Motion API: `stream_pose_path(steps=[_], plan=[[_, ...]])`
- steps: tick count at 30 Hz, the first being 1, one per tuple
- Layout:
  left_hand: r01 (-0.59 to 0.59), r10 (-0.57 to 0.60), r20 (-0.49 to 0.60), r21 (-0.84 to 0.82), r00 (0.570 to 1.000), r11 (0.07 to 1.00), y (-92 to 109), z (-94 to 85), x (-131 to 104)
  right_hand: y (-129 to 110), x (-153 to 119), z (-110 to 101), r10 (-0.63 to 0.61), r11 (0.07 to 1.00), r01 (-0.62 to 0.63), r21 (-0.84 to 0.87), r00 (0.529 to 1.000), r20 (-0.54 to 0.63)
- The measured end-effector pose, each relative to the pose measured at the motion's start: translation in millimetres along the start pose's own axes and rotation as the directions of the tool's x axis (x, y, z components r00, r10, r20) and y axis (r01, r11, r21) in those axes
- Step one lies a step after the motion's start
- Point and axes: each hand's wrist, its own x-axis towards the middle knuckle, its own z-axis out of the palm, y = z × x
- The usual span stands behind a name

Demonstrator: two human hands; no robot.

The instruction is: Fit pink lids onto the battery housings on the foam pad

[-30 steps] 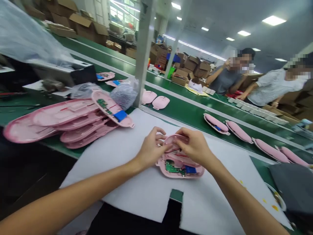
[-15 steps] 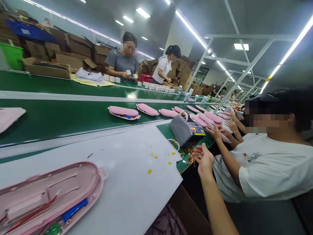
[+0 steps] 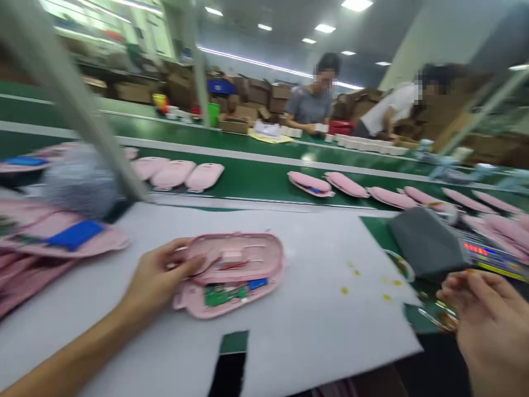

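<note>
An opened pink plastic casing lies over the white sheet, one shell tilted up above the other. Inside show a green circuit board, a small blue part and a red wire. My left hand grips the casing's left end, thumb on the inner face and fingers behind. My right hand is at the right, in front of a grey tape dispenser with a lit red display. Its fingertips are pinched together; a tiny orange trace shows there, too blurred to name.
Yellow bits dot the white sheet. More pink casings line the green conveyor. At left are open casings with blue parts, a clear plastic bag and a slanted post. Two people work across the line.
The view has swung left, bringing my left hand on the casing into sight. My right hand's fingers have gone from spread to pinched. The co-worker at right is out of view.
</note>
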Motion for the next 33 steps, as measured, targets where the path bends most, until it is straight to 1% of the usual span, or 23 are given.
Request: stream_pose_path(steps=[1,2,3,4,5,6,7,8,9,10,11,15,18,20,21,22,24,25,26,27,29,31,33], plan=[[0.023,-0.024,-0.006,-0.193,1.000,0.981,-4,-6.8,-9,-9,-18,25,-0.072,0.995,0.082,-0.050,0.982,0.175],[0.035,-0.034,0.009,-0.352,0.999,0.935,-7,-10.3,-15,-20,-37,52,-0.147,0.979,0.190,-0.073,0.909,0.389],[0.050,-0.036,0.040,-0.453,0.999,0.890,-8,-11.3,-18,-31,-57,82,-0.217,0.949,0.309,-0.056,0.772,0.598],[0.066,-0.033,0.072,-0.511,0.997,0.857,-9,-10.6,-19,-42,-77,112,-0.249,0.916,0.400,-0.010,0.591,0.767],[0.071,-0.028,0.086,-0.552,0.996,0.831,-9,-8.8,-18,-51,-95,141,-0.271,0.874,0.484,0.043,0.413,0.869],[0.068,-0.016,0.094,-0.584,0.995,0.809,-9,-6.6,-18,-57,-111,168,-0.277,0.819,0.566,0.093,0.249,0.928],[0.057,0.003,0.096,-0.613,0.995,0.788,-10,-4.4,-18,-60,-124,193,-0.264,0.750,0.648,0.129,0.116,0.958],[0.041,0.027,0.097,-0.638,0.995,0.769,-11,-2.6,-18,-60,-133,213,-0.243,0.664,0.732,0.156,0.013,0.970],[0.025,0.054,0.098,-0.664,0.994,0.748,-13,-1.3,-18,-57,-141,229,-0.216,0.567,0.805,0.177,-0.062,0.974],[0.010,0.080,0.099,-0.686,0.992,0.728,-15,-0.3,-19,-53,-145,240,-0.189,0.474,0.859,0.191,-0.112,0.976],[-0.003,0.103,0.099,-0.703,0.990,0.711,-18,0.3,-20,-48,-149,248,-0.172,0.391,0.899,0.197,-0.138,0.975],[-0.042,0.155,0.093,-0.717,0.984,0.696,-25,0.4,-22,-30,-156,255,-0.192,0.190,0.964,0.186,-0.149,0.970],[-0.070,0.183,0.085,-0.707,0.979,0.703,-26,-0.4,-26,-25,-162,252,-0.223,0.108,0.978,0.176,-0.149,0.963],[-0.088,0.202,0.082,-0.700,0.976,0.709,-25,-0.5,-28,-26,-165,251,-0.236,0.093,0.984,0.155,-0.129,0.963],[-0.089,0.204,0.085,-0.692,0.975,0.716,-25,-0.3,-29,-28,-164,251,-0.239,0.102,0.987,0.121,-0.094,0.966],[-0.084,0.196,0.089,-0.681,0.977,0.727,-25,-0.2,-30,-30,-162,252,-0.241,0.121,0.991,0.063,-0.032,0.970],[-0.071,0.164,0.085,-0.649,0.983,0.758,-26,-0.3,-29,-32,-152,256,-0.219,0.197,0.977,-0.083,0.126,0.968],[-0.069,0.146,0.073,-0.626,0.987,0.777,-27,-0.9,-27,-32,-145,258,-0.193,0.254,0.958,-0.130,0.182,0.964],[-0.069,0.131,0.060,-0.602,0.990,0.796,-27,-2.1,-26,-32,-139,260,-0.162,0.311,0.939,-0.149,0.207,0.965],[-0.071,0.124,0.053,-0.576,0.991,0.814,-25,-4.0,-25,-32,-134,261,-0.136,0.359,0.922,-0.147,0.207,0.969],[-0.101,0.159,0.070,-0.511,0.985,0.854,-19,-8.9,-26,-34,-130,259,-0.157,0.435,0.897,-0.084,0.167,0.974],[-0.157,0.232,0.129,-0.430,0.964,0.889,-10,-13.9,-29,-40,-132,247,-0.271,0.463,0.886,0.001,0.140,0.952],[-0.213,0.284,0.154,-0.362,0.946,0.907,-7,-16.9,-27,-45,-129,226,-0.378,0.473,0.879,0.058,0.143,0.915]])
